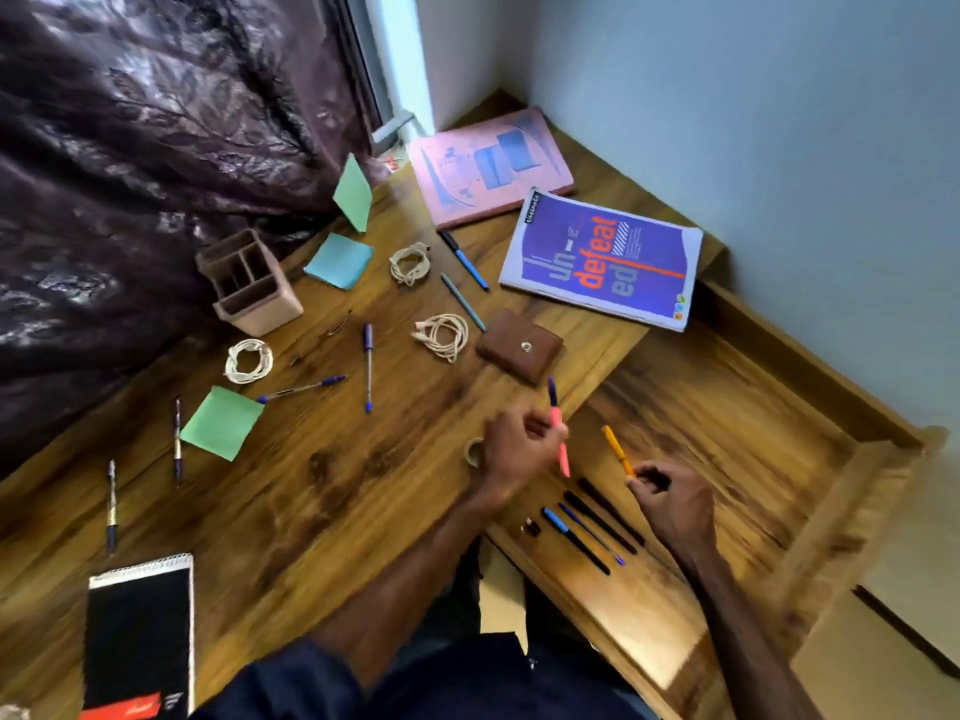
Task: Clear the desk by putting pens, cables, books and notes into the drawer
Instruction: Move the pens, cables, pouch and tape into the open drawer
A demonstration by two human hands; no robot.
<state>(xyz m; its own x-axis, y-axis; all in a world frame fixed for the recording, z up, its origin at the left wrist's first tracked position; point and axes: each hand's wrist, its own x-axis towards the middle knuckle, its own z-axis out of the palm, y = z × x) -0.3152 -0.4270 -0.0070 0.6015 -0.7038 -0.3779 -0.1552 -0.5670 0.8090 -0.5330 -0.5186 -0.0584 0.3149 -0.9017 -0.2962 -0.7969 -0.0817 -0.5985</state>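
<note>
Wood desk (322, 485): pens (368, 367), cable coils (442, 336), sticky notes (222, 428), two books (602, 259), wallet (519, 350), perhaps tape roll (472, 452).

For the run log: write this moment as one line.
left hand: holds pink pen | right hand: holds orange pen | drawer: open, several pens inside | desk: cables, books, notes not yet cleared

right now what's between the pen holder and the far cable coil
A blue sticky note lies between the pen holder and that cable coil, in the head view.
</note>
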